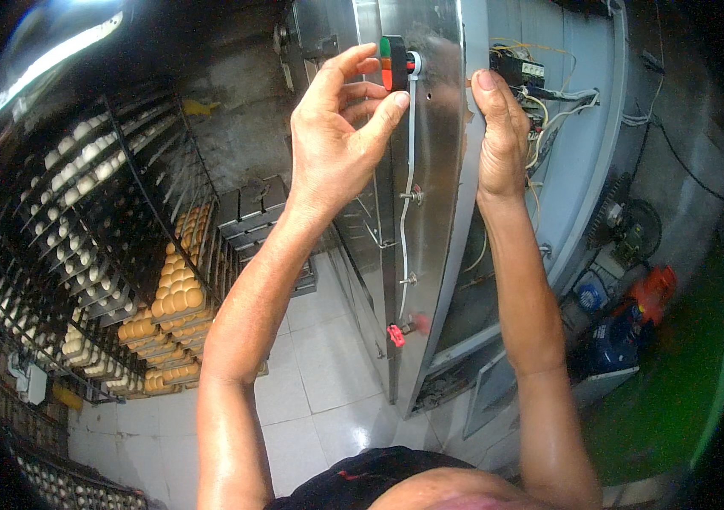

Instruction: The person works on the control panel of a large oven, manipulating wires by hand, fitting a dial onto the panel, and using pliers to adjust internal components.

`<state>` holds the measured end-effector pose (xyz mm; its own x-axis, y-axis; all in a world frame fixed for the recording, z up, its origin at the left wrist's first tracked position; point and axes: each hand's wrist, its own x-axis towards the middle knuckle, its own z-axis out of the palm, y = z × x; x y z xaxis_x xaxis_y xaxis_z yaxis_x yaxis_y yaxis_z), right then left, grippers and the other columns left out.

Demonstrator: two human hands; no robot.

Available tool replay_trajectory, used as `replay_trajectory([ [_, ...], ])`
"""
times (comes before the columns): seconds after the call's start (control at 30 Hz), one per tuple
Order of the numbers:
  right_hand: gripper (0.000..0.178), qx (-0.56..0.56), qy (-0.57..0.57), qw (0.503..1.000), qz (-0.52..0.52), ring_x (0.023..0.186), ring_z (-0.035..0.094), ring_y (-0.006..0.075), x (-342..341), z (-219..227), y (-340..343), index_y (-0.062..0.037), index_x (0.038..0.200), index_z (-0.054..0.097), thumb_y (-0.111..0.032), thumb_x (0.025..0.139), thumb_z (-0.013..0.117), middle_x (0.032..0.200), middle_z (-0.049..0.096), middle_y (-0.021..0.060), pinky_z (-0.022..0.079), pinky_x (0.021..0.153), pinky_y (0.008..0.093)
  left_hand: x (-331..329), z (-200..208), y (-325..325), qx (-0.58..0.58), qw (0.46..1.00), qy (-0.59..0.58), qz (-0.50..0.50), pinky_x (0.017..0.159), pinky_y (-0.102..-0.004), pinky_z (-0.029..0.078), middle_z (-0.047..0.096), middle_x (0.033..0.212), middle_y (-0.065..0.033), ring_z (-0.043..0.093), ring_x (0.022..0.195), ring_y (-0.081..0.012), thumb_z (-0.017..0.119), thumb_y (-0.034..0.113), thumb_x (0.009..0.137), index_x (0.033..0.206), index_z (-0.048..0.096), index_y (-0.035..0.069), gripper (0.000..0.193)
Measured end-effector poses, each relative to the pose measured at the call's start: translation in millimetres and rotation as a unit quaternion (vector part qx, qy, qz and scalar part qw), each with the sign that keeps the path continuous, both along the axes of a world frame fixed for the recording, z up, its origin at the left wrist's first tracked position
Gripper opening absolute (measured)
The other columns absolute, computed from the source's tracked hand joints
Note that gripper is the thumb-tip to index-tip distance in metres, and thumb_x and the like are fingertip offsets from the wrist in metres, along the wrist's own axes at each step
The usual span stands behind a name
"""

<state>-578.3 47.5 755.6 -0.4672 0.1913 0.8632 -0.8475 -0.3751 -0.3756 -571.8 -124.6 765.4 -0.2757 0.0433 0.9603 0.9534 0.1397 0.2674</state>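
Note:
A black push-button switch [394,64] with a green and a red button stands out from the stainless steel panel [438,187]. My left hand [340,119] has it between thumb and fingers, the thumb at its lower edge. Behind the switch, red parts and a white ring [414,65] show against the steel. My right hand [502,136] is closed at the panel's upright edge, thumb up, beside the open wiring compartment; its inner fingers are partly hidden. A white cable [403,238] runs down the panel through small clamps, below a small hole.
Right of the panel, wires and a black electrical component [515,66] sit in the open compartment. A red valve handle [397,335] juts out low. Racks [128,161] of pale dough pieces and browned buns stand left. A motor and chain wheel [634,229] are at right.

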Motion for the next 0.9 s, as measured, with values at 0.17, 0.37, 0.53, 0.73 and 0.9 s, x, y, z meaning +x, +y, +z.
replay_trajectory([
  [0.17, 0.033, -0.006, -0.003, 1.0, 0.029, 0.091, 0.059, 0.0088, -1, -1, -2, 0.0001, 0.111, 0.07, -0.031, 0.099, 0.066, 0.1, 0.068, 0.0017, 0.047, 0.084, 0.0249, 7, -12, 8, -0.003, 0.996, 0.035, 0.078, 0.094, -0.0289, 0.056, 0.061, 0.128, -0.0095, 0.064, 0.106, -0.0148, 0.079, 0.006, 0.088, 0.139, 0.055, 0.001, 0.057],
  [0.37, 0.042, 0.039, -0.044, 0.997, 0.042, 0.095, 0.068, 0.0178, -9, 0, 14, -0.0001, 0.116, 0.067, -0.039, 0.102, 0.057, 0.107, 0.071, 0.0106, 0.054, 0.087, 0.0326, 9, -47, 28, 0.009, 0.97, 0.144, 0.195, 0.096, -0.0386, 0.054, 0.057, 0.134, -0.0175, 0.062, 0.115, -0.0278, 0.08, 0.015, 0.084, 0.142, 0.053, 0.002, 0.065],
  [0.53, 0.037, 0.024, -0.052, 0.997, 0.044, 0.09, 0.065, 0.014, 1, -2, 2, -0.0027, 0.111, 0.069, -0.037, 0.101, 0.06, 0.105, 0.07, 0.0061, 0.052, 0.085, 0.0292, 8, -50, 27, 0.054, 0.984, 0.112, 0.127, 0.101, -0.0429, 0.049, 0.057, 0.128, -0.0241, 0.059, 0.118, -0.0383, 0.074, 0.008, 0.082, 0.135, 0.054, -0.002, 0.057],
  [0.73, 0.041, 0.03, -0.036, 0.998, -0.032, 0.083, 0.054, 0.0083, -2, -3, 8, -0.0035, 0.114, 0.067, -0.04, 0.096, 0.067, 0.096, 0.062, -0.0016, 0.043, 0.078, 0.0232, -3, -27, 19, 0.043, 0.997, 0.038, 0.047, 0.092, -0.0334, 0.055, 0.061, 0.125, -0.0107, 0.06, 0.112, -0.0203, 0.075, 0.011, 0.09, 0.14, 0.054, 0.005, 0.055],
  [0.9, 0.04, 0.013, -0.037, 0.997, -0.072, 0.081, 0.049, 0.0063, 9, -1, -3, -0.0036, 0.109, 0.068, -0.041, 0.093, 0.071, 0.09, 0.058, -0.0052, 0.038, 0.077, 0.0223, -11, -9, 13, 0.027, 0.998, 0.045, 0.032, 0.082, -0.0293, 0.057, 0.062, 0.118, -0.0103, 0.061, 0.104, -0.0167, 0.077, 0.013, 0.09, 0.14, 0.054, 0.005, 0.055],
])
